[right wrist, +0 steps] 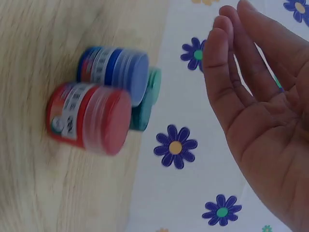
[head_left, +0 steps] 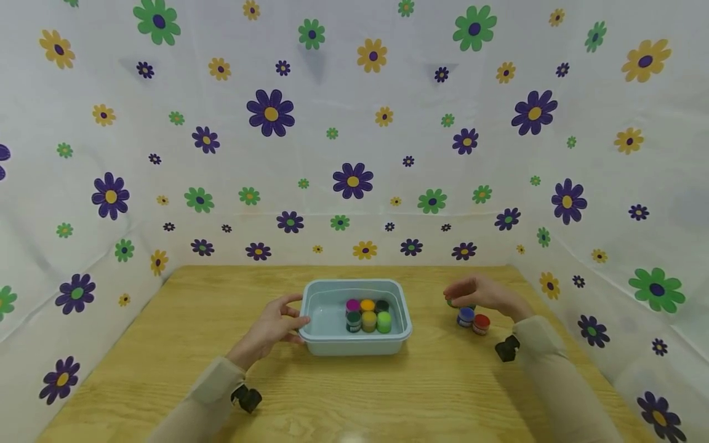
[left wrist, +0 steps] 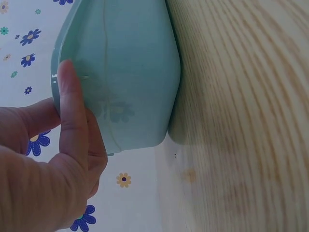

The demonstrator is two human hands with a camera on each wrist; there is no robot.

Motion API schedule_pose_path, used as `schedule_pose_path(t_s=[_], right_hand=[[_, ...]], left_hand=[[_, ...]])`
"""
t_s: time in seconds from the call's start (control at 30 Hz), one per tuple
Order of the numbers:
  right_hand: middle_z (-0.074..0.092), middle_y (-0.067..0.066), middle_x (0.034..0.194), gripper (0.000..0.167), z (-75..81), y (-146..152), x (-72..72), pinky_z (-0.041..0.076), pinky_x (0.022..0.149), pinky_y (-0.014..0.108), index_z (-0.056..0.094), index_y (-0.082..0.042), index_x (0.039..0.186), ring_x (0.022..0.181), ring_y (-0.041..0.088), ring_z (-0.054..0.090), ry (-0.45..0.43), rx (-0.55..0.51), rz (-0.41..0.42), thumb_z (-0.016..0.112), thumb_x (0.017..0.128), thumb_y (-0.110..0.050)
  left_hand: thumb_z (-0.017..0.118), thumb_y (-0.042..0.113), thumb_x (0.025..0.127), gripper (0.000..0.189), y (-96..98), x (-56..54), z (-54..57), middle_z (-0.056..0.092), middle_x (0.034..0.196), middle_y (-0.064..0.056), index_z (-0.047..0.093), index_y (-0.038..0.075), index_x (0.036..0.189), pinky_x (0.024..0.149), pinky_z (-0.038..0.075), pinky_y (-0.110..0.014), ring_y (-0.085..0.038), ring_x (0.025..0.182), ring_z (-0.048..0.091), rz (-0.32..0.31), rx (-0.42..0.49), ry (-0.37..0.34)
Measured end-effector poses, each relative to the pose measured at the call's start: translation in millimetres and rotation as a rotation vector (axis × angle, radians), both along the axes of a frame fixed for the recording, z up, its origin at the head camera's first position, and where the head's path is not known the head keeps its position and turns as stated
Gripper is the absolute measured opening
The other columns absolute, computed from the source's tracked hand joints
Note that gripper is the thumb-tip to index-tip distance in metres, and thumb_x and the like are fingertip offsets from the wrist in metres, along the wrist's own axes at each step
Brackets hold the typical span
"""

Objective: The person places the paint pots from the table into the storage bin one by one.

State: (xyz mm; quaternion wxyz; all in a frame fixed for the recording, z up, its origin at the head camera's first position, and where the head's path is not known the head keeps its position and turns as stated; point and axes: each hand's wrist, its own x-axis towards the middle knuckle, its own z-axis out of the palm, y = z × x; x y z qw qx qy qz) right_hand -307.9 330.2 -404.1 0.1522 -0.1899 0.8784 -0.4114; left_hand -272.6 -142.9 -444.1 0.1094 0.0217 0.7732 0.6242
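A light blue plastic tub stands on the table with several small paint jars grouped in its right half. My left hand grips the tub's left rim; in the left wrist view its thumb and fingers lie on either side of the wall. To the right of the tub, my right hand hovers over a small cluster of jars, with nothing visible in its loosely bent fingers. That cluster has a blue jar, a red jar, a dark green jar and a lighter green jar, partly hidden.
The wooden table carries the tub and the loose jars. Behind it and along both sides hangs a white flowered sheet. A small black device is strapped to the left wrist, another black device to the right.
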Motion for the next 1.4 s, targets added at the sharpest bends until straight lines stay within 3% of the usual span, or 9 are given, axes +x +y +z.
schedule_pose_path(t_s=[0.33, 0.6, 0.97, 1.2, 1.4], right_hand=[[0.063, 0.028, 0.123, 0.032, -9.6, 21.9, 0.7, 0.058, 0.089, 0.037, 0.063, 0.01, 0.121, 0.11, 0.037, 0.064, 0.104, 0.061, 0.076, 0.065, 0.092, -0.005], [0.066, 0.022, 0.122, 0.032, -17.2, 26.4, -0.8, 0.056, 0.091, 0.042, 0.065, 0.005, 0.12, 0.112, 0.038, 0.062, 0.079, 0.121, 0.004, 0.068, 0.09, -0.005], [0.068, 0.025, 0.116, 0.034, -19.7, 21.5, -0.5, 0.058, 0.088, 0.036, 0.066, 0.009, 0.117, 0.106, 0.037, 0.065, 0.155, 0.152, 0.088, 0.072, 0.085, -0.002], [0.067, 0.024, 0.118, 0.038, -16.7, 13.7, -0.1, 0.056, 0.092, 0.044, 0.065, 0.008, 0.119, 0.108, 0.037, 0.065, 0.117, 0.167, 0.101, 0.075, 0.084, -0.004], [0.063, 0.026, 0.125, 0.047, -18.5, 6.5, -1.4, 0.051, 0.098, 0.05, 0.061, 0.01, 0.124, 0.115, 0.04, 0.061, 0.082, 0.176, 0.167, 0.078, 0.082, -0.007]], left_hand=[[0.068, 0.003, 0.091, 0.061, -1.1, 0.3, 3.4, 0.05, 0.109, -0.019, 0.042, 0.008, 0.146, 0.064, 0.062, -0.039, -0.024, 0.076, 0.065, -0.016, 0.01, 0.006], [0.069, 0.004, 0.09, 0.062, -0.5, 0.7, 4.0, 0.05, 0.108, -0.018, 0.042, 0.009, 0.146, 0.064, 0.062, -0.039, -0.024, 0.078, 0.064, -0.01, 0.002, 0.008], [0.069, 0.004, 0.09, 0.062, -0.2, 1.1, 2.5, 0.051, 0.109, -0.018, 0.042, 0.009, 0.146, 0.064, 0.062, -0.041, -0.024, 0.076, 0.065, -0.004, -0.008, 0.012], [0.068, 0.004, 0.091, 0.062, -0.3, 0.8, 2.7, 0.052, 0.109, -0.019, 0.041, 0.008, 0.146, 0.063, 0.062, -0.04, -0.024, 0.074, 0.065, -0.002, -0.006, 0.018], [0.069, 0.004, 0.09, 0.061, -0.3, 1.0, 2.6, 0.052, 0.106, -0.018, 0.043, 0.008, 0.145, 0.064, 0.062, -0.042, -0.023, 0.073, 0.065, -0.009, -0.01, 0.025]])
